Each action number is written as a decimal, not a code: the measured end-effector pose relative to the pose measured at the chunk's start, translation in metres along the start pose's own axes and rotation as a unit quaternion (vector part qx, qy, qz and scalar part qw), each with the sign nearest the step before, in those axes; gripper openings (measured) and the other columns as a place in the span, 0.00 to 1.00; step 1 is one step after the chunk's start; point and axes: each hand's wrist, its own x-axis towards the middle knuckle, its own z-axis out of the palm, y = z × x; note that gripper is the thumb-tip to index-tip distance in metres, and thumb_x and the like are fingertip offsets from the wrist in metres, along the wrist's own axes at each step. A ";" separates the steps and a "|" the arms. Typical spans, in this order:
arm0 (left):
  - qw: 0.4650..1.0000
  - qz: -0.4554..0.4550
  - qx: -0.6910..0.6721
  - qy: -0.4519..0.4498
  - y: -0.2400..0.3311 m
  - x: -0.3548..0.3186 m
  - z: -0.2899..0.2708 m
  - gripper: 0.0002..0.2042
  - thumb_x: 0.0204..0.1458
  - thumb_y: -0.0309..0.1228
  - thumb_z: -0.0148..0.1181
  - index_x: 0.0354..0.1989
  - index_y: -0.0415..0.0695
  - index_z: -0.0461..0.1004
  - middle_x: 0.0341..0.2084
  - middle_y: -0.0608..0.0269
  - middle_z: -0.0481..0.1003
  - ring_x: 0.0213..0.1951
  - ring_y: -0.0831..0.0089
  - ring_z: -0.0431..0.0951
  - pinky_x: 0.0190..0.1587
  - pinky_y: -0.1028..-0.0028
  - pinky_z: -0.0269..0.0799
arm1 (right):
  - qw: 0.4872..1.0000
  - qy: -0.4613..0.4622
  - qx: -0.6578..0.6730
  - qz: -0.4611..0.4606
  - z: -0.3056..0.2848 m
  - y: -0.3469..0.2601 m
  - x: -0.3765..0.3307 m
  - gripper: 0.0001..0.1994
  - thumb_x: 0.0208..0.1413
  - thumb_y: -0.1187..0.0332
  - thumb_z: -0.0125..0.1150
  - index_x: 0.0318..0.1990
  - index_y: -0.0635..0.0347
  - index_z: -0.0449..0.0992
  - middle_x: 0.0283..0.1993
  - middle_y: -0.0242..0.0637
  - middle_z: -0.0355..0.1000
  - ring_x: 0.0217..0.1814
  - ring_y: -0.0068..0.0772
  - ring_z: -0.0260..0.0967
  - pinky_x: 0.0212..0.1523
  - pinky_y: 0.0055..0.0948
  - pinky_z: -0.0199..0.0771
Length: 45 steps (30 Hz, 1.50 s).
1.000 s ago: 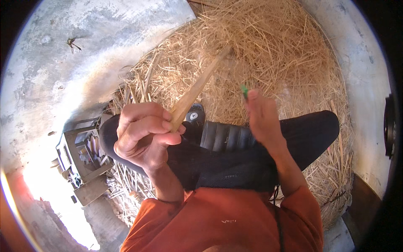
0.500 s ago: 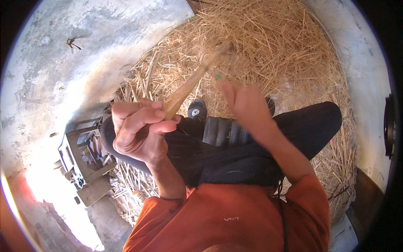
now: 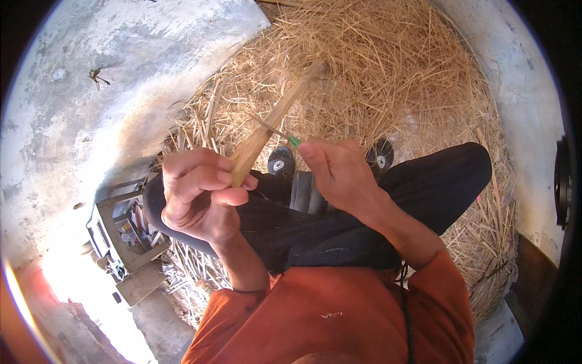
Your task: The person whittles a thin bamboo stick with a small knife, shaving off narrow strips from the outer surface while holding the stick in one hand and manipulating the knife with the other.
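Note:
My left hand (image 3: 203, 197) pinches the near end of a long, pale wooden stick (image 3: 285, 104) between thumb and fingers. The stick slants away to the upper right, over the straw. In my right hand (image 3: 347, 176), closed in a fist, is a small knife (image 3: 294, 141) with a green handle, most of it covered by my fingers. Its thin blade crosses the middle of the stick and seems to touch it. Both hands are held above my crossed legs in dark trousers (image 3: 345, 239).
A wide heap of dry straw (image 3: 388, 73) spreads in front and around both sides. My dark shoes (image 3: 280, 164) rest beyond a dark padded roll (image 3: 308, 193). A wooden box (image 3: 127, 236) with small items stands at the left, by a weathered pale wall (image 3: 121, 73).
My right hand has moved left and toward me, and the knife blade now lies across the stick. The left hand still holds the stick, with little movement.

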 end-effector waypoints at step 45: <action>0.994 0.017 0.063 0.089 -0.013 0.003 -0.021 0.05 0.50 0.24 0.58 0.33 0.35 0.72 0.31 0.56 0.68 0.28 0.75 0.70 0.20 0.79 0.75 | 0.954 0.015 -0.272 0.128 0.034 0.093 0.066 0.29 0.61 0.46 0.32 0.39 0.63 0.75 0.28 0.54 0.73 0.32 0.52 0.74 0.32 0.46 0.72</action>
